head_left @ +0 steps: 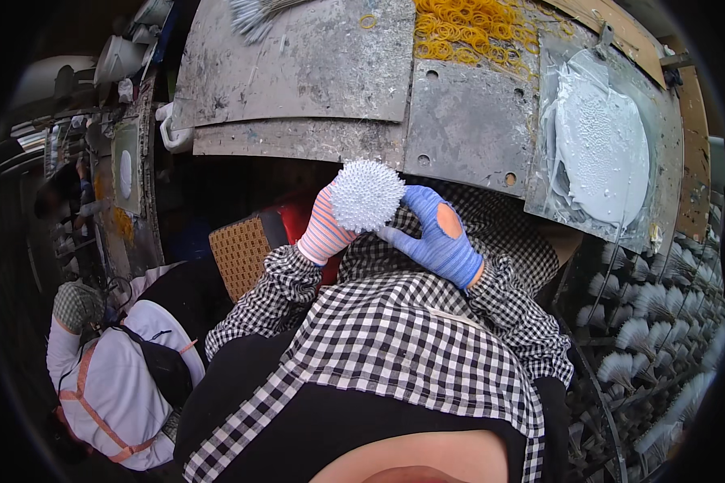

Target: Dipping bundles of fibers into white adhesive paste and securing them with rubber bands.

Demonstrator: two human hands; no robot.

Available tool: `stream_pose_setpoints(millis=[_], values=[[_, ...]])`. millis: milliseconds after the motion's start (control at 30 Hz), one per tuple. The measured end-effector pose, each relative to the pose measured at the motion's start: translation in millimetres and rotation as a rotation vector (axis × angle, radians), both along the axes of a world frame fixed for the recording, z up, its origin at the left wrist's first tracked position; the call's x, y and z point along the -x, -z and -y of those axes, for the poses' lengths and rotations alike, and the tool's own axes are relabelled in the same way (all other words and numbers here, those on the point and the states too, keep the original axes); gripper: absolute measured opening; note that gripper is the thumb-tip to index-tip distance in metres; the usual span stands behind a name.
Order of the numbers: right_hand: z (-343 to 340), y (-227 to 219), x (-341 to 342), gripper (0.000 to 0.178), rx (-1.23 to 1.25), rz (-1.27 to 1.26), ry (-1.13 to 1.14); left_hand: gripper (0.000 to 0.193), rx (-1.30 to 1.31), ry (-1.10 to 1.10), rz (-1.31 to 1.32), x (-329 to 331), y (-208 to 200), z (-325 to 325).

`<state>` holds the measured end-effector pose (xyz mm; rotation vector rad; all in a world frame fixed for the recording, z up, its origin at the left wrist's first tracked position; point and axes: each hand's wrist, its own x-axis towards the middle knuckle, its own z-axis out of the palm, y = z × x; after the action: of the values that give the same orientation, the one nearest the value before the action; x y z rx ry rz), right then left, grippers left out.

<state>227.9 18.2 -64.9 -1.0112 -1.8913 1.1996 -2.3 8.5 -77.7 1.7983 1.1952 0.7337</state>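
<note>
A round bundle of thin sticks with white tips [367, 196] faces me end-on, just off the table's near edge. My left hand [328, 227], in a pink-and-grey striped glove, is closed around its left side. Against the right side rests my right hand [438, 237], in a blue glove with a hole over the back of the hand. Its fingers curl at the bundle's rim and its thumb lies just below. The bundle's shafts are hidden beneath the tips.
Yellow rubber bands [479, 30] lie heaped on the worn table [298, 80]. Thick white paste [600, 145] covers a board at right. Another stick bundle [254, 18] lies at the far edge. Fanned white bundles [660, 302] fill a rack at right. A person [117, 386] sits at lower left.
</note>
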Motion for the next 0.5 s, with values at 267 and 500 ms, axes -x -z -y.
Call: stream_pose_setpoints(millis=[267, 500], values=[[1, 5, 1, 0.056, 0.002, -0.012, -0.017, 0.041, 0.032, 0.007, -0.046, 3, 16, 7], [0, 9, 0, 0.055, 0.004, 0.0, -0.041, 0.045, 0.236, -0.079, 0.242, -1, 13, 8]])
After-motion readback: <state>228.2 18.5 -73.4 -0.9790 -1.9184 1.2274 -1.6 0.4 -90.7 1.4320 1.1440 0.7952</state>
